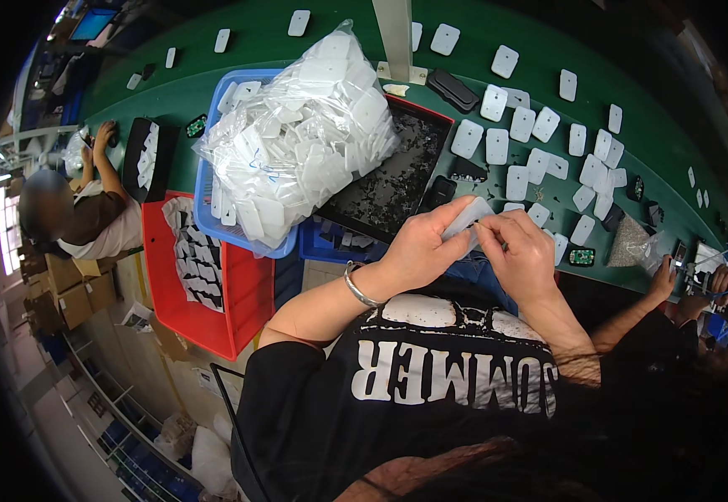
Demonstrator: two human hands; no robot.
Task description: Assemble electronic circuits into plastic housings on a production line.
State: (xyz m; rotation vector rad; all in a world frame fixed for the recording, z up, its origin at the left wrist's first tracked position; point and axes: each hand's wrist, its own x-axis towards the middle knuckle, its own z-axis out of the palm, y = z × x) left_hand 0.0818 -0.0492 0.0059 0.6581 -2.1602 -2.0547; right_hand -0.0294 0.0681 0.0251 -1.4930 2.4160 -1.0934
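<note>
A white plastic cover with rounded corners is held up in front of my chest, over the near edge of the green workbench. My left hand is closed around it, thumb and fingers on its sides. My right hand is closed in a pinch at the cover's right edge; whatever its fingertips hold is too small to make out. Just beyond the hands lie many loose white covers, some overlapping. A black tray with small black parts scattered in it sits to the left of them.
Left of the tray, a blue basket bears a clear bag of white covers. Below it stands a red bin with white and black pieces. A green circuit board and a bag of small parts lie right. People work at both sides.
</note>
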